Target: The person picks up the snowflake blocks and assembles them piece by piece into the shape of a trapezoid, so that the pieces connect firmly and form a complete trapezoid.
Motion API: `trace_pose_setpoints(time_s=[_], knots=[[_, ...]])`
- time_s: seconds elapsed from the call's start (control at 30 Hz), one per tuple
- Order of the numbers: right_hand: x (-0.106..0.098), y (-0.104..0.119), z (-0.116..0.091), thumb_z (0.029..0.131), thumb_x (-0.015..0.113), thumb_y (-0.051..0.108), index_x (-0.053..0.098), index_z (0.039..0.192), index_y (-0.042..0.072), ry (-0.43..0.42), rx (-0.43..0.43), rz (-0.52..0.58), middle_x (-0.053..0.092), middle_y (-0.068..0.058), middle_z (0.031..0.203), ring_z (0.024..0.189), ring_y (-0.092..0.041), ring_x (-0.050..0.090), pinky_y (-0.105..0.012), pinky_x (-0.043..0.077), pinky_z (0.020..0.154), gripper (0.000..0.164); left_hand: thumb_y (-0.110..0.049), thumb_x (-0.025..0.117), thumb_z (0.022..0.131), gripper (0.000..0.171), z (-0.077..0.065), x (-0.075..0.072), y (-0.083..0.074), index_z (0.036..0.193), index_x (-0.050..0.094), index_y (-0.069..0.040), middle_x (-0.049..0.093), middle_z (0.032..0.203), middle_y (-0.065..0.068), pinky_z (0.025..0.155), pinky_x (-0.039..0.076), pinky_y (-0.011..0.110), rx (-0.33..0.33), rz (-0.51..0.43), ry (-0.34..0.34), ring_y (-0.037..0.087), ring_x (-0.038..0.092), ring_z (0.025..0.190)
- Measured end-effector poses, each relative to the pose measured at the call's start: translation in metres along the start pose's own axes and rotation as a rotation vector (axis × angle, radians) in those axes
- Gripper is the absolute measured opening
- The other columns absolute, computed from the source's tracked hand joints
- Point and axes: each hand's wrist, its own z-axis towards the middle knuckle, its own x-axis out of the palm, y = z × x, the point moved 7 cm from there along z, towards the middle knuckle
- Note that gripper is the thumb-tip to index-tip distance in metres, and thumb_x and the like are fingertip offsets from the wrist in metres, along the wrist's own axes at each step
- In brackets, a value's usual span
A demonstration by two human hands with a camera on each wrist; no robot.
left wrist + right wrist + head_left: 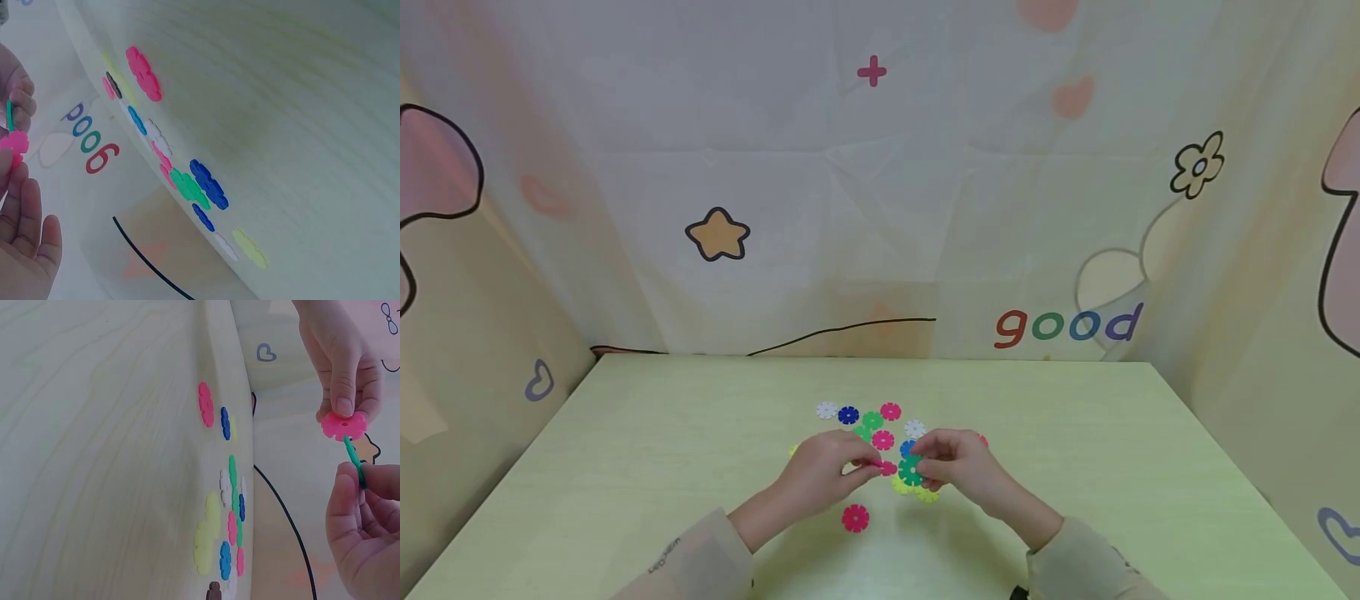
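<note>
My left hand (826, 468) pinches a pink notched plastic disc (345, 427) between thumb and fingers. Opposite it, my right hand (964, 468) pinches a green notched disc (911, 472) by its edge. Both discs are held above the table. In the right wrist view the green disc stands roughly crosswise to the pink one, and their rims meet; whether their slots are engaged I cannot tell. The left wrist view cuts off part of both hands at its left edge.
Several loose discs lie on the pale wooden table (685, 467) beyond and under my hands, among them a white disc (914, 428) and a dark blue disc (848, 415). Nearer me lies a pink-red disc (855, 518). A printed curtain (790, 167) closes off the back and sides.
</note>
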Motion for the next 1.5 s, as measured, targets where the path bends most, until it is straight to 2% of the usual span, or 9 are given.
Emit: trace_pose_setpoints(time_s=[0.27,0.73,0.93,1.2,1.5], knots=[[0.003,-0.001,0.000,0.082,0.061,0.013,0.057,0.102,-0.006,0.025,0.015,0.030,0.062,-0.005,0.083,0.065,-0.013,0.058,-0.032,0.052,0.068,0.028,-0.023,0.068,0.077,0.008,-0.002,0.000,-0.002,0.084,0.069,-0.019,0.066,0.080,-0.009,0.065,0.046,0.013,0.051,0.020,-0.036,0.003,0.059,0.073],[0.006,-0.003,-0.001,0.082,0.062,0.013,0.056,0.103,-0.007,0.040,0.042,0.055,0.061,-0.003,0.080,0.064,-0.012,0.058,-0.030,0.052,0.067,0.030,-0.026,0.067,0.078,0.009,-0.002,0.003,-0.008,0.084,0.069,-0.020,0.067,0.081,-0.010,0.064,0.044,0.010,0.097,0.052,-0.018,0.003,0.059,0.074],[0.007,-0.003,-0.002,0.083,0.059,0.007,0.055,0.104,-0.008,0.058,0.056,0.073,0.059,-0.002,0.074,0.063,-0.012,0.057,-0.028,0.052,0.066,0.026,-0.024,0.068,0.076,0.008,-0.004,0.002,-0.014,0.083,0.070,-0.020,0.067,0.079,-0.010,0.063,0.043,0.008,0.144,0.080,-0.063,0.003,0.058,0.072],[0.010,-0.004,-0.005,0.081,0.061,0.007,0.055,0.104,-0.009,0.053,0.075,0.115,0.058,-0.001,0.073,0.061,-0.012,0.057,-0.027,0.052,0.065,0.028,-0.021,0.071,0.074,0.006,-0.007,-0.002,-0.021,0.079,0.071,-0.018,0.067,0.074,-0.009,0.061,0.042,0.006,0.214,0.102,-0.128,0.002,0.059,0.067],[0.016,-0.004,-0.005,0.082,0.060,0.007,0.055,0.103,-0.011,0.059,0.073,0.194,0.061,-0.001,0.075,0.059,-0.010,0.056,-0.025,0.052,0.063,0.028,-0.018,0.073,0.071,0.006,-0.011,-0.007,-0.021,0.076,0.071,-0.016,0.068,0.072,-0.008,0.063,0.046,0.009,0.270,0.120,-0.198,0.002,0.061,0.065]])
